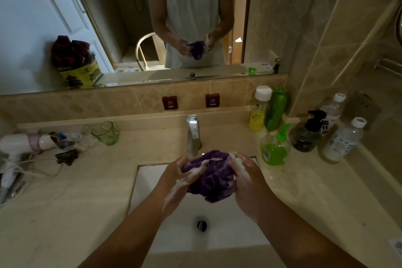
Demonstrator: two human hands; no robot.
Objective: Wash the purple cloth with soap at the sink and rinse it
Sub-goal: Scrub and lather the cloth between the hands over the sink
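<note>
1. Head view, far left: we see a hair dryer (24,143) and its cord on the counter (91,191), near the sink (150,183); splashes could reach it.
2. Our left hand (183,172) curls its lathered fingers round the purple cloth (212,175), held bunched above the basin, below the tap (193,132).
3. Our right hand (244,177) grips the other side, fingers curled in. Slick suds could let the cloth slip toward the drain (202,224).
4. The green soap bottle (276,148) stands just right.

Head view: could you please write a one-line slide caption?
Both soapy hands, left and right, scrub a bunched purple cloth over the white sink basin.
</note>
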